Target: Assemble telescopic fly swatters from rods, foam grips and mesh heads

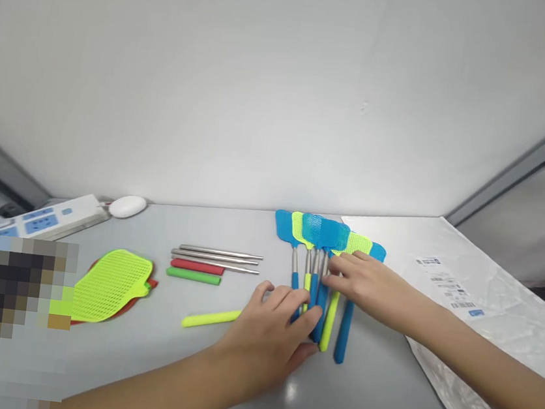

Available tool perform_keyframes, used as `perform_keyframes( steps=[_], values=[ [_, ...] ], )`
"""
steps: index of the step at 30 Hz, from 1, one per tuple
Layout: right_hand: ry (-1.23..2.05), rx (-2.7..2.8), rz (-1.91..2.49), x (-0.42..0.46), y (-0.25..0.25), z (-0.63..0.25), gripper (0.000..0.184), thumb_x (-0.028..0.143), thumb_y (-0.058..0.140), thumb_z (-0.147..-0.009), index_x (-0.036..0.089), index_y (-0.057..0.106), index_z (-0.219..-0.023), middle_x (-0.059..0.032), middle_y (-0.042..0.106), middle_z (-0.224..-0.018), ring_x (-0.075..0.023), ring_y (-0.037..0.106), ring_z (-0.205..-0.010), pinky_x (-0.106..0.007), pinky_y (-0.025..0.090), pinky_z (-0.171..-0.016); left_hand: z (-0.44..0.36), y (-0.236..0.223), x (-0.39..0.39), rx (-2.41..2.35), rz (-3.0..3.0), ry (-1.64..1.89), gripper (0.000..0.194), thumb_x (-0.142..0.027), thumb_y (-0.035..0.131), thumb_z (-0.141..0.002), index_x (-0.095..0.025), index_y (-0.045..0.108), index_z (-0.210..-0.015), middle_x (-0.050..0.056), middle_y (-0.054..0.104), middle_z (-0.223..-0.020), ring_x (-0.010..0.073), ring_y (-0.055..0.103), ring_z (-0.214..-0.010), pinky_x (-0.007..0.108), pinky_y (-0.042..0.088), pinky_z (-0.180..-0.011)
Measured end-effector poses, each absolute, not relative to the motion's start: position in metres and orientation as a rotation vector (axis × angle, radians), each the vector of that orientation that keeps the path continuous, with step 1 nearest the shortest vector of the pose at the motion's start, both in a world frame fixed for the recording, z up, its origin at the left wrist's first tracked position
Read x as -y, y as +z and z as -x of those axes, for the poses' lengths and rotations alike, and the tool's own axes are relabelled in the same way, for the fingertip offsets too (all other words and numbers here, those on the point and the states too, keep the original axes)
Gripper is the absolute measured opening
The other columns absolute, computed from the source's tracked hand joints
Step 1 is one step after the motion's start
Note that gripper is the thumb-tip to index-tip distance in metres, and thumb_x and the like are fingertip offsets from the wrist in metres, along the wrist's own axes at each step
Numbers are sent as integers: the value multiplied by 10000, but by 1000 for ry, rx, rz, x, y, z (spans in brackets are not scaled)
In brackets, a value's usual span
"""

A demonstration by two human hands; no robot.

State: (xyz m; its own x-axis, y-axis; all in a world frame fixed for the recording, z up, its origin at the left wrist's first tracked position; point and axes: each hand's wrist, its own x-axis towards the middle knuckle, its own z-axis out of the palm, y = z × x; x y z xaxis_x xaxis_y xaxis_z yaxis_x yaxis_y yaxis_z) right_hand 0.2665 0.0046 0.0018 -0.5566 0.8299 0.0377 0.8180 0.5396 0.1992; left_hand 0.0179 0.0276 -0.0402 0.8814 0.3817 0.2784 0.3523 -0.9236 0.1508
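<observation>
Several assembled fly swatters lie fanned out side by side, with blue and yellow-green heads, metal shafts and coloured handles. My left hand is over the lower handles, its thumb and forefinger closed about the lower end of a blue handle. Further up, my right hand has its fingers closed at the shaft of that blue swatter, and hides part of the neighbouring shafts. At the right end of the fan lie a yellow-green handle and another blue handle. A loose yellow handle reaches under my left hand.
Loose metal rods lie left of the fan, beside a red handle and a green handle. A yellow-green swatter head overlaps a red one. A power strip and white plastic packaging flank the table.
</observation>
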Motion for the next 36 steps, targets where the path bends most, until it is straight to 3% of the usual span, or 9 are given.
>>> perform_keyframes(
  steps=[8,20,27,32,36],
  values=[
    [560,-2720,-1043,-12,7,-256,159,137,451,-929,178,586,-855,-53,543,-860,-204,496,-770,-345,335,-666,-34,-54,-37,-584,-2962,523,223,-374,549,-925,-259,560,-1116,17,631,-1021,224,526,-877,462,293,-843],
    [627,-2653,-849,-20,14,-239,136,149,476,-903,175,593,-839,-42,566,-771,-205,519,-720,-359,357,-668,-34,-60,-40,-546,-2879,694,227,-436,584,-902,-266,590,-1053,1,661,-920,205,548,-825,431,278,-811],
    [698,-2616,-836,-13,13,-247,158,126,438,-921,171,580,-869,-63,622,-806,-205,554,-730,-381,404,-812,-32,-59,-42,-546,-2835,690,220,-430,545,-928,-259,596,-1057,-5,670,-938,190,561,-828,424,269,-819],
    [736,-2618,-887,-7,11,-254,172,96,430,-912,175,576,-868,-46,608,-757,-205,563,-739,-447,338,-1004,-32,-58,-43,-537,-2827,731,218,-433,561,-919,-256,609,-1037,-15,674,-926,184,565,-828,417,265,-815],
    [656,-2656,-951,-4,5,-257,160,98,449,-907,179,567,-835,-58,605,-761,-209,566,-762,-414,406,-918,-32,-57,-43,-533,-2840,721,211,-424,549,-929,-261,614,-1046,-10,679,-931,185,565,-841,420,261,-818]
  ],
)
